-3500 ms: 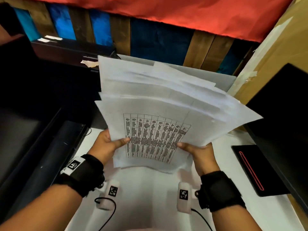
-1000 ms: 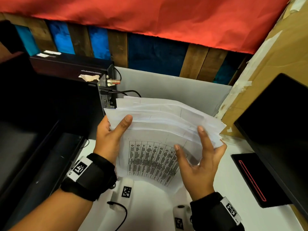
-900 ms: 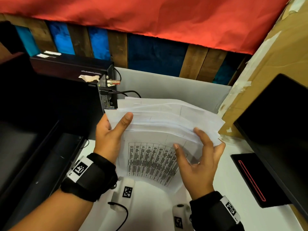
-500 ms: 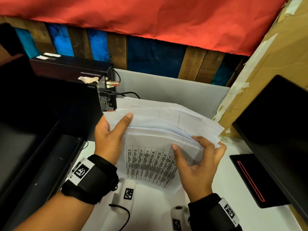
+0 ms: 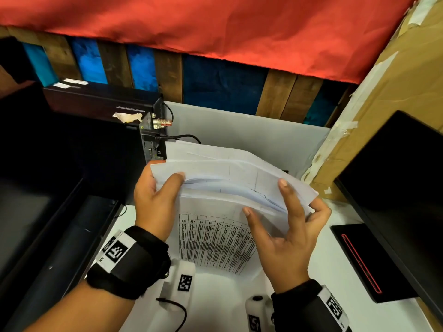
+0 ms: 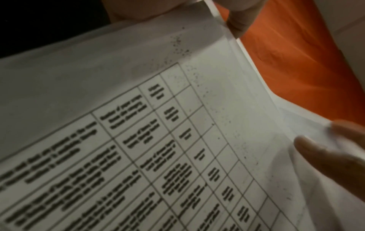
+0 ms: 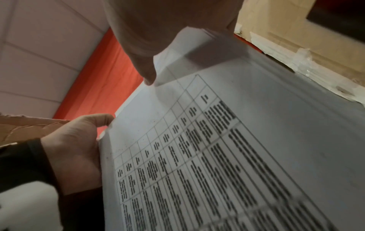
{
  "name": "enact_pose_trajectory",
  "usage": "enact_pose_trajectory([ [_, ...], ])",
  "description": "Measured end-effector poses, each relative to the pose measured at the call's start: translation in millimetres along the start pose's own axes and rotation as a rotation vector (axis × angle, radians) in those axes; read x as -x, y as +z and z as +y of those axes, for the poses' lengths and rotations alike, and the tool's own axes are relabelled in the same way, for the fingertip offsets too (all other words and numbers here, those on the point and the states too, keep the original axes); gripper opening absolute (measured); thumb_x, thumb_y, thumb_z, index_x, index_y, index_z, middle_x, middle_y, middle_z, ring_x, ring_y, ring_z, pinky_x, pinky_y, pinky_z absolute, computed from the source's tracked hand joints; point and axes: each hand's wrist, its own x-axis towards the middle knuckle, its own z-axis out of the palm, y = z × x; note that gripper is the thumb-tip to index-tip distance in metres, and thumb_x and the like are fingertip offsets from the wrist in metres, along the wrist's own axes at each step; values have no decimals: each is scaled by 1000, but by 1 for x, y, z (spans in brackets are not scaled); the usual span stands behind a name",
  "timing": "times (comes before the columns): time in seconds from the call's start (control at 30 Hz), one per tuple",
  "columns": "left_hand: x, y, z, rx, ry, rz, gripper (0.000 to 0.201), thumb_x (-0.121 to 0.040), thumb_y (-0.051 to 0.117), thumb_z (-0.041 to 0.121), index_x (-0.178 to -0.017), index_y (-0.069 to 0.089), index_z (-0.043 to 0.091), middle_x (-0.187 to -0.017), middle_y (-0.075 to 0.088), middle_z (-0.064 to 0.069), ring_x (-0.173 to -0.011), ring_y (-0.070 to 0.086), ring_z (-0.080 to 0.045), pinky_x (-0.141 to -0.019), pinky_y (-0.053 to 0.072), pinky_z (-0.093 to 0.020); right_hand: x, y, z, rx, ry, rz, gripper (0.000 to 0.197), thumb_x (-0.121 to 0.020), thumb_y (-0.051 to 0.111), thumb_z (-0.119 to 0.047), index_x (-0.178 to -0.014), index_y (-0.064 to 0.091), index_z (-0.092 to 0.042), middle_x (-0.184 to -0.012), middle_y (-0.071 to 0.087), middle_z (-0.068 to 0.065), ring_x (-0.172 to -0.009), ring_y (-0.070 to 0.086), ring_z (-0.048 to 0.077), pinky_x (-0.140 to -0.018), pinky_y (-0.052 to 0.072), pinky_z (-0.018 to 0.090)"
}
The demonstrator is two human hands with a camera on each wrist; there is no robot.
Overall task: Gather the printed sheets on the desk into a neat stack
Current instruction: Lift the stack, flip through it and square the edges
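Observation:
A fanned bundle of printed sheets [image 5: 230,178] stands on end above the white desk [image 5: 215,307], the front sheet showing a printed table [image 5: 215,245]. My left hand [image 5: 153,202] grips the bundle's left edge, thumb on the front. My right hand [image 5: 285,226] holds the right edge: thumb and straight index finger lie on the front, the other fingers curl round the edge. The left wrist view shows the table sheet [image 6: 158,125] close up with right-hand fingers [image 6: 326,153] on it. The right wrist view shows the sheets [image 7: 217,156] and my left hand [image 7: 75,148].
A black computer case [image 5: 96,140] with cables stands close on the left. A black monitor [image 5: 395,188] and a flat black pad with a red line [image 5: 359,259] are on the right. Cardboard [image 5: 395,80] and a white panel [image 5: 239,130] close off the back.
The bundle has come down from a high, wide fan to a tighter one. My right hand moved from the bottom edge to the right edge; its index finger has just straightened.

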Motion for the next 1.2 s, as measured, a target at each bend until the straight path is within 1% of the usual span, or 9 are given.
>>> enact_pose_trajectory([
  [0.1,1,-1,-1,25,15,2,16,-82,60,16,-96,60,10,-91,70,3,-88,68,-14,-73,52,-22,-3,-2,-2,58,-32,-41,80,-67,86,-36,-137,45,-33,-120,30,-5,-120,36,-14,-97,38,2],
  [0.37,0,8,13,1,18,46,36,-71,70,55,-66,57,22,-77,61,-1,-73,59,-12,-70,49,-25,-1,-2,0,58,35,25,57,-58,92,-26,-99,56,-8,-110,33,-9,-106,41,-18,-87,35,-3],
  [0.5,-3,11,20,3,1,28,45,-68,69,61,-50,49,25,-58,48,9,-58,47,-8,-61,42,-23,-1,-3,-4,30,-29,31,82,-63,90,-26,-129,41,-20,-118,34,3,-117,38,-9,-94,37,3],
  [0.6,-4,13,22,54,-11,22,81,-62,71,70,-65,53,-9,-63,49,-22,-63,49,-23,-65,44,-32,-4,-4,-7,89,10,-10,95,-63,89,-34,-141,35,-30,-117,29,-5,-113,37,-13,-90,35,-2],
  [0.7,-4,13,24,62,-1,21,90,-66,69,68,-76,52,-20,-77,53,-41,-67,55,-42,-69,47,-43,-4,-4,-7,108,14,10,79,-60,90,-32,-127,54,-8,-118,30,0,-112,36,-17,-89,31,-6],
  [0.83,-3,12,22,-2,14,26,45,-80,66,40,-52,47,10,-54,44,1,-56,42,-15,-61,38,-29,-3,-3,-3,89,-7,24,67,-60,92,-26,-114,56,-8,-119,34,6,-110,43,1,-93,35,0],
  [0.97,-6,5,9,-103,42,58,14,-79,56,21,-70,61,12,-73,58,-4,-76,52,-19,-74,43,-33,1,-3,1,105,-32,-15,60,-66,88,-27,-120,63,-19,-122,33,2,-110,41,-1,-91,36,6],
  [1.1,2,7,9,-115,113,37,38,-85,62,43,-76,59,6,-73,60,0,-74,55,-13,-75,45,-26,1,-2,3,100,-20,-33,48,-69,88,-22,-112,67,-26,-119,34,-3,-111,43,-1,-86,41,7],
  [1.2,4,9,6,-206,152,61,22,-83,72,23,-77,59,6,-67,59,20,-66,52,6,-67,40,-5,1,-3,2,114,-44,-35,46,-75,81,-24,-118,65,-27,-115,42,11,-111,40,-4,-88,37,3],
])
